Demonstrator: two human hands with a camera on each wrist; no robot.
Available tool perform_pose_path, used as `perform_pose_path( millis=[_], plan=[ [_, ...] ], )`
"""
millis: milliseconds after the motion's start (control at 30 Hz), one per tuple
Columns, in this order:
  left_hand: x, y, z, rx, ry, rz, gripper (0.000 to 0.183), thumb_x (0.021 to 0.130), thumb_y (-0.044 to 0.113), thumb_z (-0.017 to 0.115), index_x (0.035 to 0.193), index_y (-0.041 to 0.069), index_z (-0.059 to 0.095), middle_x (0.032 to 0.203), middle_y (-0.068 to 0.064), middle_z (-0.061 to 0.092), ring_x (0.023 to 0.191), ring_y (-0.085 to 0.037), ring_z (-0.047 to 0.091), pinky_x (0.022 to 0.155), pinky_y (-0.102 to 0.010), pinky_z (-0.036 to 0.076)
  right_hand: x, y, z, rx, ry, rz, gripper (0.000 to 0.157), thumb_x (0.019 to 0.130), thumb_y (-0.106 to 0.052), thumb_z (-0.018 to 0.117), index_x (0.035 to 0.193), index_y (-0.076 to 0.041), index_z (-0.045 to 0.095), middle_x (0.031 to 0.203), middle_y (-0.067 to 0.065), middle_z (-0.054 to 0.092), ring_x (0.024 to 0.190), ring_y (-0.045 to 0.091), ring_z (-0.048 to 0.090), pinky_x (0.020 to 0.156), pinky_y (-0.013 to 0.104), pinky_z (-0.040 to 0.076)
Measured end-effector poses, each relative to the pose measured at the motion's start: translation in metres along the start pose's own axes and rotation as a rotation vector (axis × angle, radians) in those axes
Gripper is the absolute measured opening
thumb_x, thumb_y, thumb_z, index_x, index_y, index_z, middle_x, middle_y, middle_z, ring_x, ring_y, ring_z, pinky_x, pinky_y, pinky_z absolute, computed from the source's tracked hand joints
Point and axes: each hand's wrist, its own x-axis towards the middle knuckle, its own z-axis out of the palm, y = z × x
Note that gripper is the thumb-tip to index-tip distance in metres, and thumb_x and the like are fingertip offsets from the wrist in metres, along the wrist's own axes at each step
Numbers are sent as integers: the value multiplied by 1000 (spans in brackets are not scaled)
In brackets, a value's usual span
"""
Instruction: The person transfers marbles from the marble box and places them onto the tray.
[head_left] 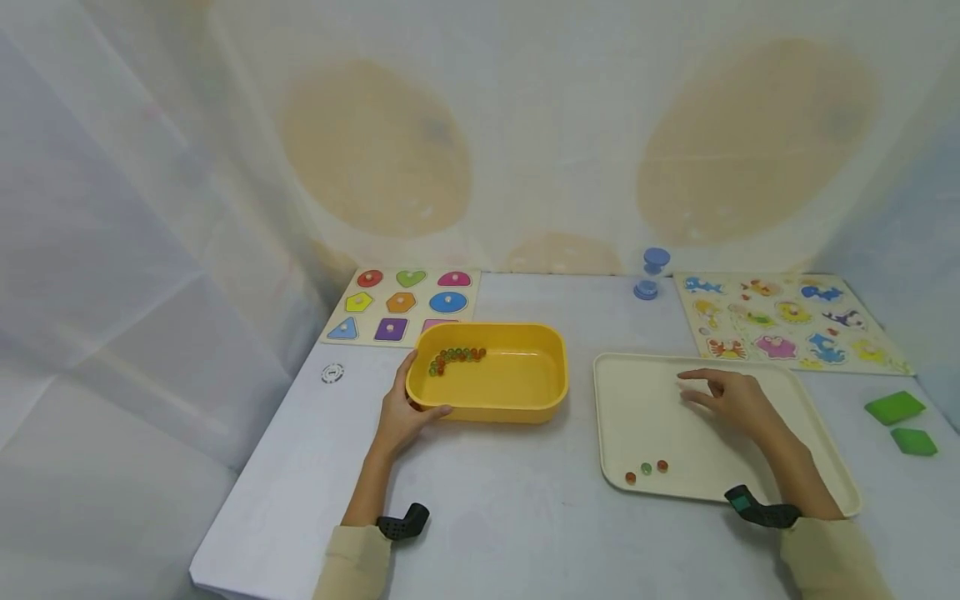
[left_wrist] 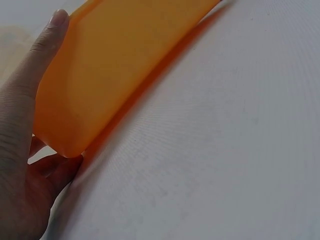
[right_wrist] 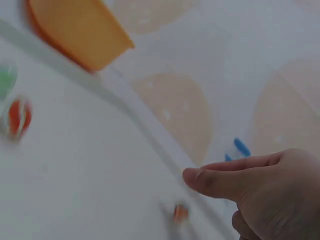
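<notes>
In the head view my left hand (head_left: 401, 417) grips the left end of a yellow plastic tub (head_left: 517, 379). The left wrist view shows the thumb along the tub's outer wall (left_wrist: 115, 60) and fingers around its lower corner. Red and green glass marbles (head_left: 450, 356) line the tub's far left inside. Over a cream tray (head_left: 633, 400) hovers my right hand (head_left: 738, 404), index finger and thumb extended with nothing seen between them. A reddish-orange marble (right_wrist: 180, 214) shows just below those fingers in the right wrist view. Two red marbles (head_left: 662, 466) and a green one (head_left: 647, 469) lie near the tray's front left.
Behind the tub lies a shape puzzle board (head_left: 378, 304); an animal puzzle board (head_left: 787, 321) lies behind the tray. A blue sand timer (head_left: 651, 273) stands at the back. Green blocks (head_left: 896, 407) are at far right, and a round chip (head_left: 332, 372) is at left.
</notes>
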Motion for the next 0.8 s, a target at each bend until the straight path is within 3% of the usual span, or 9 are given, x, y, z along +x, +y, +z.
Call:
perform_pose_path(
  millis=[100, 233, 500, 667, 800],
  plan=[
    [0, 0, 1, -2, -2, 2, 101, 61, 39, 81, 141, 33, 19, 141, 2, 35, 122, -19, 42, 99, -42, 36, 18, -23, -2, 59, 51, -62, 31, 80, -31, 66, 104, -12, 66, 53, -4, 33, 44, 7, 26, 39, 23, 24],
    [1, -1, 1, -3, 2, -7, 100, 62, 36, 81, 141, 33, 19, 141, 3, 35, 123, -18, 41, 100, -42, 35, 55, -74, 5, 179, 54, -166, 28, 81, -30, 66, 104, -14, 67, 51, -3, 33, 43, 8, 27, 39, 23, 25],
    [1, 3, -2, 6, -16, -9, 100, 63, 37, 80, 141, 33, 18, 142, 2, 34, 124, -19, 40, 100, -42, 35, 129, -179, 51, 214, -173, -336, 29, 81, -29, 66, 105, -14, 67, 52, -3, 32, 48, 13, 29, 44, 22, 24],
    [0, 4, -2, 3, -17, -11, 99, 64, 35, 80, 142, 32, 18, 142, 1, 34, 123, -20, 40, 100, -43, 35, 151, -209, 87, 214, -298, -389, 26, 83, -23, 64, 105, -10, 67, 57, 3, 47, 48, 12, 30, 46, 21, 25],
    [0, 1, -1, -1, -9, -10, 100, 63, 36, 80, 142, 31, 19, 141, 0, 35, 123, -21, 41, 100, -43, 35, 160, -217, 108, 194, -381, -383, 23, 83, -18, 64, 104, -9, 67, 87, 7, 66, 58, 14, 42, 54, 21, 36]
  ],
)
